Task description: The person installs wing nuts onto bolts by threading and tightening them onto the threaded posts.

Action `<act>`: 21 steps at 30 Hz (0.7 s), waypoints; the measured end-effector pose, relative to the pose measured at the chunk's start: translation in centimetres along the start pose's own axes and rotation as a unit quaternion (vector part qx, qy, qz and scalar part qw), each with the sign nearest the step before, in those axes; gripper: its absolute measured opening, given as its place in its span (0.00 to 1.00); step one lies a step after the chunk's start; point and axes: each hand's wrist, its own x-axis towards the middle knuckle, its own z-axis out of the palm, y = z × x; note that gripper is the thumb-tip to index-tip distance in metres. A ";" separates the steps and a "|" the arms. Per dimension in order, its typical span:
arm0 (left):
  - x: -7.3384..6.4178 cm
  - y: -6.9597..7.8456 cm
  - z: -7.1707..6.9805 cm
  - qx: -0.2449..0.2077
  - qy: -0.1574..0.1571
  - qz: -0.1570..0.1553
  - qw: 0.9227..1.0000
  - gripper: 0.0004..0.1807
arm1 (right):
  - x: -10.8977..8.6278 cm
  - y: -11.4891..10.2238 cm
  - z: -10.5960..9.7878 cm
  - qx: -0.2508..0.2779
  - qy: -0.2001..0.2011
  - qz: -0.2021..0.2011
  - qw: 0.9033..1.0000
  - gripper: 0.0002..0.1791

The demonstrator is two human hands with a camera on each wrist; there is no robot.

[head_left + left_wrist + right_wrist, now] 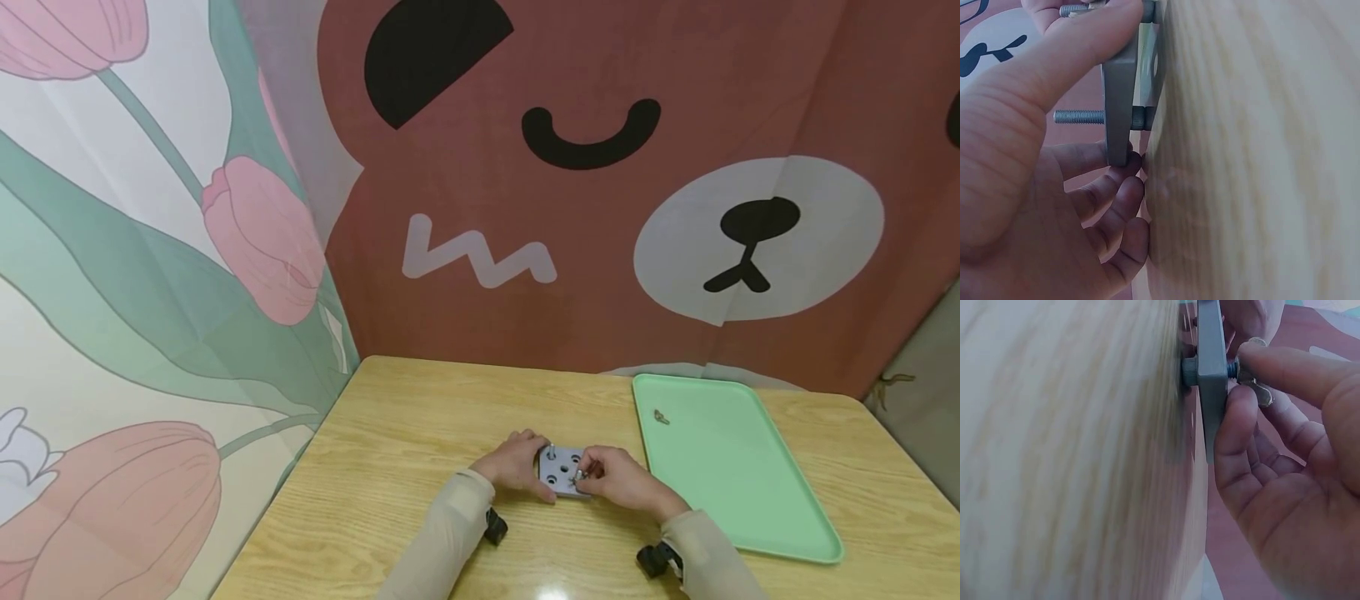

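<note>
While the thumb and fingers of the right hand [618, 477] pinch a wing nut [1262, 394], those of the left hand [517, 462] are curled about the left side of a grey plate [564, 483], thumb at the near edge and the others toward the far one. The wing nut sits on the threaded end of a bolt [1231, 370], which passes through the plate near its right near corner; the ribbed head shows on the underside, facing the table [375, 517]. A second bolt [1079, 117] goes through the plate as well, its threads bare and pointing away from the table. The plate lies level just above the table, at the middle of its near part, with round holes in its upper face; whether the bolt heads touch the wood is hard to tell. Behind each hand, a black camera [496, 527] is worn at the wrist by a pale sleeve [442, 525]. To the right, apart from the plate, a green tray [742, 475] rests on the table, with a small metal piece [661, 417] near its far left corner. Beyond the table hangs a brown bear cloth [465, 192], and at the left a tulip cloth [262, 242].
</note>
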 end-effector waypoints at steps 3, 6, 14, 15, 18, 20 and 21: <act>0.0 0.0 0.0 -0.004 0.001 0.000 1.000 0.47 | 0.0 0.0 0.0 0.004 0.000 0.002 1.000 0.04; 0.0 0.0 0.1 -0.006 0.002 -0.001 1.000 0.48 | -0.1 -0.1 -0.1 0.026 -0.002 0.010 1.000 0.08; 0.1 -0.1 0.2 0.000 0.003 0.000 1.000 0.48 | -0.2 -0.1 -0.2 0.062 -0.007 0.007 0.998 0.11; 0.1 -0.1 0.2 0.000 0.003 -0.001 1.000 0.48 | -0.2 -0.1 -0.2 0.056 -0.008 0.005 0.998 0.09; 0.1 -0.1 0.1 0.000 0.002 -0.002 1.000 0.48 | -0.3 -0.1 -0.3 0.044 -0.012 0.004 0.999 0.04; 0.0 -0.1 0.1 -0.002 0.002 -0.001 1.000 0.48 | -0.2 -0.1 -0.3 0.037 -0.012 0.004 0.999 0.02; 0.0 -0.1 0.1 -0.002 0.002 -0.001 1.000 0.48 | -0.2 -0.2 -0.3 0.037 -0.012 0.003 0.999 0.04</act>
